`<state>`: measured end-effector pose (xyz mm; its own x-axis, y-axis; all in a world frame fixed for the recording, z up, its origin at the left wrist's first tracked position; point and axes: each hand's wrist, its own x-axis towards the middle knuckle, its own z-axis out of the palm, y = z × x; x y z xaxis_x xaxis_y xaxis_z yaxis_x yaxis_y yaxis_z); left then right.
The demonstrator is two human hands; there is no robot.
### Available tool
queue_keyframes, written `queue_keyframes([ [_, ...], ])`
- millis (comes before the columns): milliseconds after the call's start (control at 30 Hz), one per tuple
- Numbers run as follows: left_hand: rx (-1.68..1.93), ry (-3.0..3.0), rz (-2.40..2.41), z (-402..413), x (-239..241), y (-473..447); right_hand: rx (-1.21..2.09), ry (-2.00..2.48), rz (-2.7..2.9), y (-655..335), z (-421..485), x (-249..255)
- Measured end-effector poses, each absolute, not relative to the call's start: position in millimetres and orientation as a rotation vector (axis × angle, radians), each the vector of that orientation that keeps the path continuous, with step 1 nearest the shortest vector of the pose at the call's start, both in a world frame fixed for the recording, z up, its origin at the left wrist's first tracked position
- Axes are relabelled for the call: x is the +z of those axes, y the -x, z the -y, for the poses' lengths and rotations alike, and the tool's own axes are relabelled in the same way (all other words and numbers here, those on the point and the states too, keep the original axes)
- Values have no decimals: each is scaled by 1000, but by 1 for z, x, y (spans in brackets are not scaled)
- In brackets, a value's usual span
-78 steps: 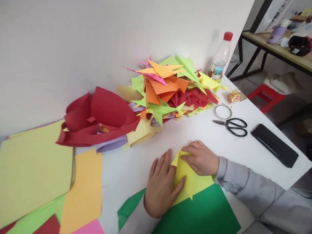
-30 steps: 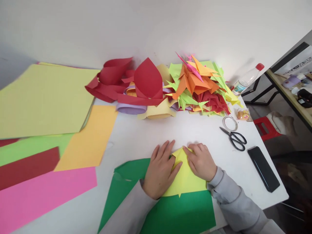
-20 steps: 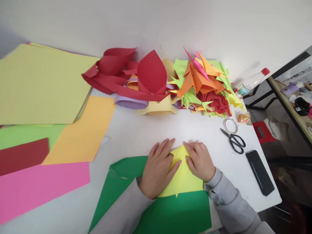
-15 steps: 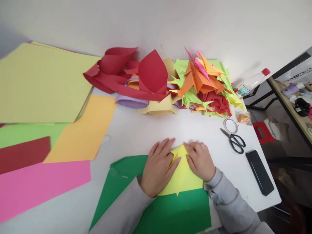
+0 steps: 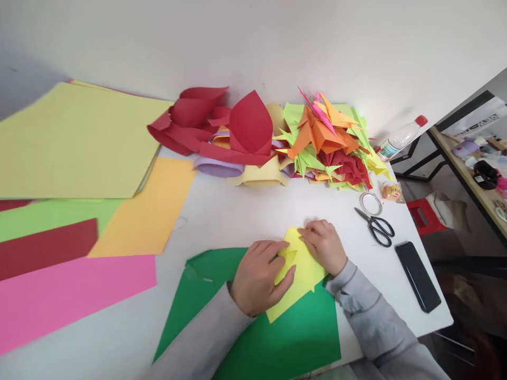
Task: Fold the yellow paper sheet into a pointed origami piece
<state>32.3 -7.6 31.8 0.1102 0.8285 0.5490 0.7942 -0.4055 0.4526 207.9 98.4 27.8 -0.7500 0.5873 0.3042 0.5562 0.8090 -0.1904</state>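
Observation:
A folded sheet of yellow paper (image 5: 300, 264) lies tilted over a green sheet (image 5: 312, 338). My left hand (image 5: 261, 277) is at its left side, fingers curled over a small raised flap and thumb apart, gripping the edge. At the upper right edge, my right hand (image 5: 325, 248) pinches the paper between thumb and fingers. Part of the yellow sheet is hidden under both hands. A small yellow point sticks out along its lower edge.
Black scissors (image 5: 378, 227), a tape roll (image 5: 371, 203) and a black phone (image 5: 418, 277) lie to the right. Folded paper shapes (image 5: 325, 137), red paper crowns (image 5: 251, 124) and a bottle (image 5: 400, 140) line the wall. Large coloured sheets (image 5: 79, 142) cover the left side.
The yellow paper has turned counterclockwise, its lower edge now slanting up to the right. My right hand has shifted slightly up and left, and a flap shows raised near my left fingers.

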Motion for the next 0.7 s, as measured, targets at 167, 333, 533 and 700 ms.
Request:
queue_keyframes([
  [167, 1180, -2355, -1642, 0, 23, -21, 335, 551, 2695, -207, -124, 33],
  [333, 1048, -2489, -1487, -4, 14, -13, 423, 700, 2467, -217, -88, 61],
  [533, 1114, -2533, -1491, -3, 16, -20, 341, 874, 2659, -234, -27, 67],
  [700, 1182, -2551, -1475, -4, 14, -21, 356, 823, 2622, -229, -23, 49],
])
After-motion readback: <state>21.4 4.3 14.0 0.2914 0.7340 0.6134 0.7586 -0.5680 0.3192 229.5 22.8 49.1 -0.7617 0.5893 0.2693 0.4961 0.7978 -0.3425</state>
